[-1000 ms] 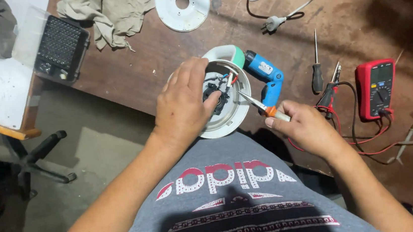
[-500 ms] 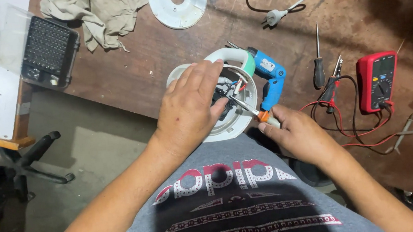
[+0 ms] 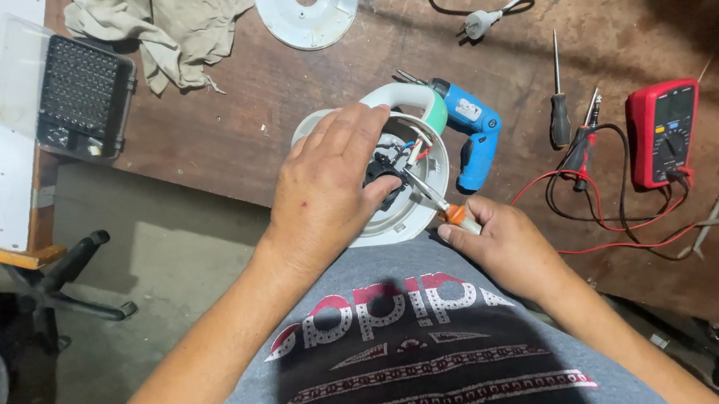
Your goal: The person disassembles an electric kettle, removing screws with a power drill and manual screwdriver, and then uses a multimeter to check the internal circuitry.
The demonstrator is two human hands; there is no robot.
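Head view: left hand (image 3: pixel 328 187) grips the white appliance base (image 3: pixel 429 200); right hand (image 3: pixel 502 241) holds a screwdriver (image 3: pixel 437 199).

Single head-worn camera, looking steeply down over the person's chest, facing the bench (image 3: pixel 283 122) edge. Sitting close: left hand (image 3: pixel 324 192) and right hand (image 3: pixel 502 246) filling frame centre, floor showing left of the left hand.

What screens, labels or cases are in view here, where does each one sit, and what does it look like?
Multimeter: right side of the bench, red upright body, grey screen at its top, dark dial below.
Label: small pale patch on the blue power screwdriver beside the white housing.
Bit case: upper left, black tray, clear lid open.
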